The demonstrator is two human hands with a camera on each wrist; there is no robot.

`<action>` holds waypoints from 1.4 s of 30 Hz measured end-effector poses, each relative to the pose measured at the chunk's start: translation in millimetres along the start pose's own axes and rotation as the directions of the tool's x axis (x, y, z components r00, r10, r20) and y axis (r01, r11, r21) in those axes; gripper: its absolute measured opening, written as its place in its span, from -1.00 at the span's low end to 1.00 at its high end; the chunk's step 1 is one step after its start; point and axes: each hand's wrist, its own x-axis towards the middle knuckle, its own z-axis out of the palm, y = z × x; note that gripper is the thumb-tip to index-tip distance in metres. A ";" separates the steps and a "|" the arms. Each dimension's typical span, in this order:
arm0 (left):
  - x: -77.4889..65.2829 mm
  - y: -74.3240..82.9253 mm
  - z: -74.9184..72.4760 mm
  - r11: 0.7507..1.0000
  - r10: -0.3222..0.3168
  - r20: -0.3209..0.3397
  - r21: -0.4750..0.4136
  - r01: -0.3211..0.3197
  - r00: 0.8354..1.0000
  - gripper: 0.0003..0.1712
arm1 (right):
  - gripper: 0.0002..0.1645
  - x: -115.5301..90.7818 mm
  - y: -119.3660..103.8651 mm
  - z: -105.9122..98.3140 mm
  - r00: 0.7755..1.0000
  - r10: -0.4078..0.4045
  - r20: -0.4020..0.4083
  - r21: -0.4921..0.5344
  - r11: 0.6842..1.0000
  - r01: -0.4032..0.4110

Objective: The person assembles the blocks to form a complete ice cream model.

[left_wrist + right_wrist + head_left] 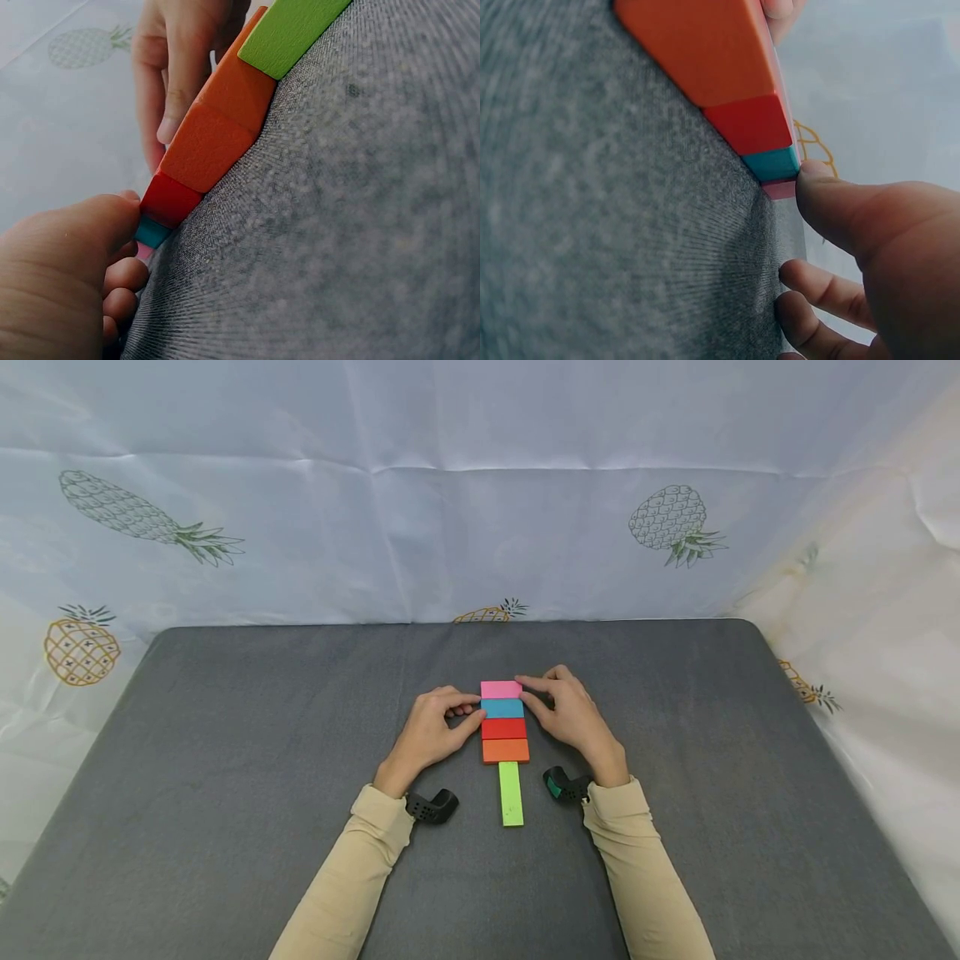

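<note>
Flat wooden blocks lie in a column on the grey cloth: pink (500, 690) farthest, then blue (502, 708), red (503, 728) and orange (506, 751). A narrow green block (511, 793) runs lengthwise from the orange one's near edge. My left hand (432, 727) touches the column's left side with thumb and forefinger, by the blue and pink blocks. Opposite it, the right hand (572, 714) has its forefinger at the pink block and its thumb by the blue block's right end. In the right wrist view, the thumb partly covers the blue block (772, 163).
The blocks rest on a grey cloth-covered table (225, 760). Behind it hangs a pale curtain (420, 543) printed with pineapples, which continues down both sides. A black wrist device (432, 807) is on the left wrist, another (566, 785) on the right.
</note>
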 end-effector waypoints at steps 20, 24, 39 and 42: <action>-0.1 1.3 0.3 1.000 0.005 -0.004 0.004 -0.005 1.000 -0.78 | -0.52 -0.8 1.9 -0.3 1.000 -0.013 -0.009 -0.003 1.000 0.013; 0.2 1.8 0.4 1.000 0.009 -0.007 0.007 -0.009 1.000 -0.78 | -0.51 -0.3 2.3 0.0 1.000 -0.006 -0.007 -0.009 1.000 0.006; -0.1 -3.5 8.1 1.000 0.015 -0.033 0.006 -0.014 0.999 -0.79 | -0.41 -3.1 6.9 -1.7 1.000 -0.005 -0.002 0.005 1.000 0.005; -1.7 -4.2 7.3 1.000 -0.010 -0.062 0.008 0.011 0.998 -0.78 | -0.40 -4.8 4.3 -3.7 1.000 -0.014 0.014 -0.037 0.999 0.015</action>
